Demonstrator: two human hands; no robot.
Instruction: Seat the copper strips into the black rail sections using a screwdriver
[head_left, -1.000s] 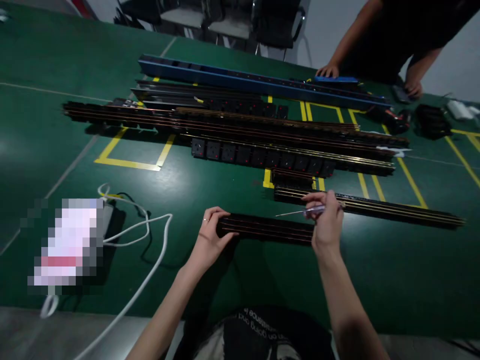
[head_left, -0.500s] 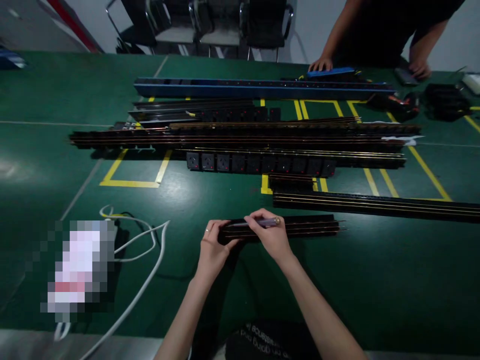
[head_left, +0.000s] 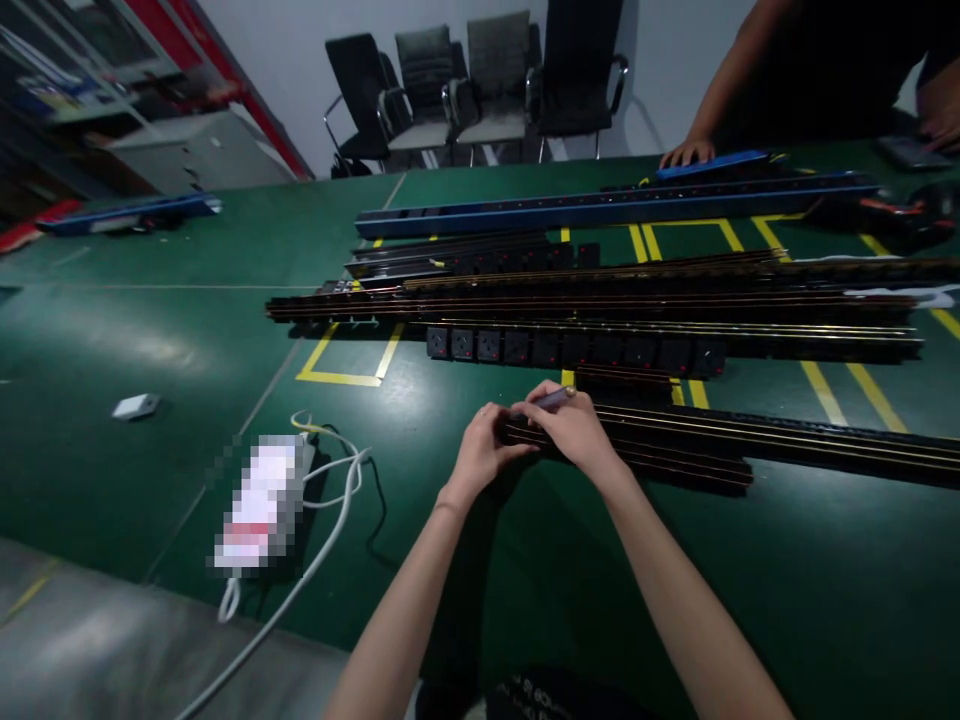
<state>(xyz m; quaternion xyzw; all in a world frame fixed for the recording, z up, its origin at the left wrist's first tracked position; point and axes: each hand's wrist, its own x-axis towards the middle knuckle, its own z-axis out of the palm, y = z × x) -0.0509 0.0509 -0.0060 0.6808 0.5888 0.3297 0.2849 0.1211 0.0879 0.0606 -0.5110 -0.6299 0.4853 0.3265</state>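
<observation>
So the short black strip (head_left: 690,468) with coppery lines is on the green tabletop (head_left: 817,600), left end held in the grip of the left hand (head_left: 478,452). The right hand (head_left: 576,430) has a slim tool (head_left: 553,400) grasped over that end (can't make out the tip, tbh). Just beyond: a longer strip (head_left: 795,440), then black sockets (head_left: 547,348).

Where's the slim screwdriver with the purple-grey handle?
Head view, just right of centre: the purple-grey-handled screwdriver is in the right hand, over the left end of the black bar with copper-coloured lines, beside the left hand.
</observation>
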